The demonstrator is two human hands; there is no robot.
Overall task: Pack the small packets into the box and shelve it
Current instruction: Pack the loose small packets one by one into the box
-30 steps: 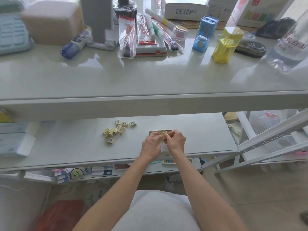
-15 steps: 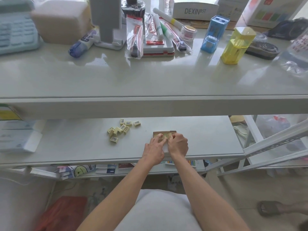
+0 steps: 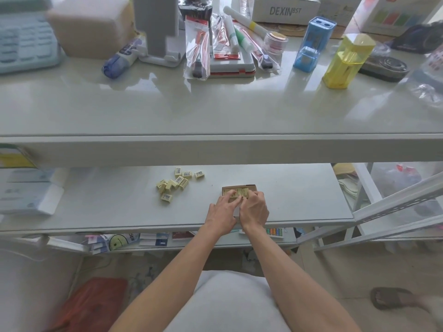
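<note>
A small brown cardboard box [image 3: 240, 187] lies open on the lower shelf [image 3: 287, 200], with pale yellow small packets [image 3: 244, 192] lined up inside. My left hand [image 3: 221, 213] rests with spread fingertips on the packets in the box. My right hand [image 3: 254, 209] is beside it, its curled fingers pinching a packet at the box's right side. The near half of the box is hidden under both hands. Several loose yellow packets [image 3: 176, 184] with barcodes lie in a heap on the shelf, left of the box.
The upper counter [image 3: 215, 109] holds stationery: a blue sharpener [image 3: 314, 44], a yellow sharpener [image 3: 346, 61], bagged pens [image 3: 199, 51], a DEXIN box [image 3: 285, 9] and a calculator [image 3: 24, 41]. Paper boxes [image 3: 26, 190] sit at the shelf's left. A white rack [image 3: 393, 207] stands to the right.
Both hands have come down from holding a packet above the box and now press onto the packets inside it. The camera has shifted slightly.
</note>
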